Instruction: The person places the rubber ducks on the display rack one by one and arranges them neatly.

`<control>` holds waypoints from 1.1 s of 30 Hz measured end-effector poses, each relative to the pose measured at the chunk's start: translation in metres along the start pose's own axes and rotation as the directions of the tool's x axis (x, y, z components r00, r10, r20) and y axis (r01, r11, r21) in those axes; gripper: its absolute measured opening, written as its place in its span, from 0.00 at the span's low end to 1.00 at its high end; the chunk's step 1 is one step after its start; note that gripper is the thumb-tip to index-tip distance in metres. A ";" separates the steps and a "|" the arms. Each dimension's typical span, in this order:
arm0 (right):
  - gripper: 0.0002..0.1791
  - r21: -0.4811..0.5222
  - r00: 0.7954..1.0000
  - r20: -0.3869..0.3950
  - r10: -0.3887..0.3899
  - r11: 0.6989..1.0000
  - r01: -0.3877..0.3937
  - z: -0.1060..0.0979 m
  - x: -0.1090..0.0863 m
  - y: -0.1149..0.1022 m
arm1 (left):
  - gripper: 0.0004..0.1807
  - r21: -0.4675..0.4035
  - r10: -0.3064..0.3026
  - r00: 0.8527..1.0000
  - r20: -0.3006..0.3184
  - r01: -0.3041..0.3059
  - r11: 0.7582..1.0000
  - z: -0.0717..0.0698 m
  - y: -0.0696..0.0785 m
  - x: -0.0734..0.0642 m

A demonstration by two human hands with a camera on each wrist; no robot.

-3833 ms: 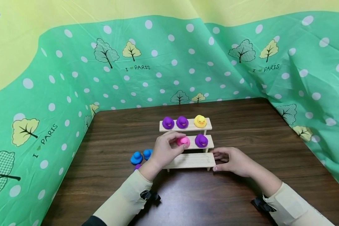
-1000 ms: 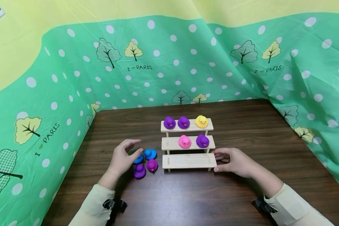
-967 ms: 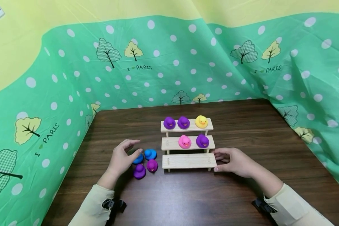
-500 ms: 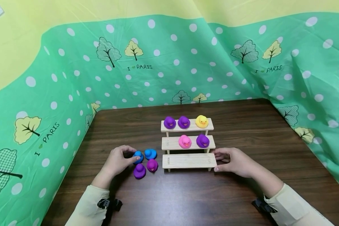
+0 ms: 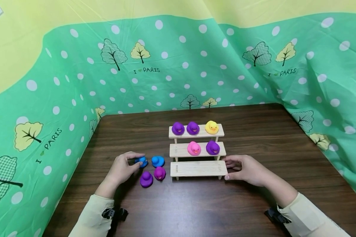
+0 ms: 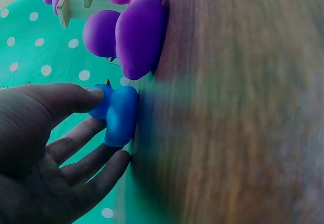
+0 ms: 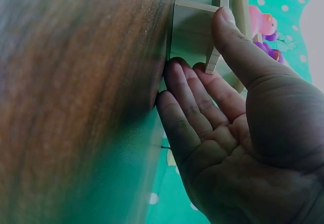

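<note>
In the head view, my left hand pinches a blue rubber duck between thumb and fingers, low over the table. Beside it on the table are another blue duck, a purple duck and a magenta duck. My right hand holds the right end of the lowest step of a three-tier wooden stand, thumb at the front corner and fingers behind. A pink duck and a purple duck sit on the middle step.
Along the top step stand two purple ducks, one a purple duck at the left end, and a yellow duck at the right. The dark wooden table is bounded by a green dotted cloth behind and at both sides.
My left hand placed the pink duck on the middle step, moved left to the loose ducks, took hold of a blue one and shifted it slightly left. My right hand stays put.
</note>
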State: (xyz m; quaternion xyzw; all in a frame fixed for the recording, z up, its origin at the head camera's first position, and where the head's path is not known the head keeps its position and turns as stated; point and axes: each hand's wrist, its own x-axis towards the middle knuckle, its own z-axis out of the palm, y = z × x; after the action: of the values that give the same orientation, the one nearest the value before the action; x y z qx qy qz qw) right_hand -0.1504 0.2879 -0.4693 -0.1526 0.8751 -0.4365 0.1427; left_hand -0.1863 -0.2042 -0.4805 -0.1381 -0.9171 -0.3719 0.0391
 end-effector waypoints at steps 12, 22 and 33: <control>0.36 -0.013 1.000 0.000 0.012 1.000 -0.012 0.000 0.001 -0.001 | 0.12 -0.094 -0.033 0.999 0.000 0.033 0.995 0.003 -0.001 0.002; 0.35 -0.002 1.000 -0.003 0.004 1.000 -0.004 0.000 -0.001 -0.003 | 0.14 -0.082 -0.046 0.999 -0.012 0.045 0.996 0.004 0.000 0.001; 0.34 -0.008 1.000 -0.011 -0.020 1.000 0.020 0.000 -0.001 -0.002 | 0.15 -0.107 -0.024 0.998 -0.064 0.017 0.994 0.006 0.005 0.003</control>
State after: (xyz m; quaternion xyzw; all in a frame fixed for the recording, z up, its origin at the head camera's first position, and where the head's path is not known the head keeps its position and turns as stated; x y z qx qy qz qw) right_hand -0.1491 0.2869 -0.4673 -0.1594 0.8761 -0.4352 0.1328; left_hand -0.1879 -0.1957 -0.4805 -0.1182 -0.8957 -0.4248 0.0576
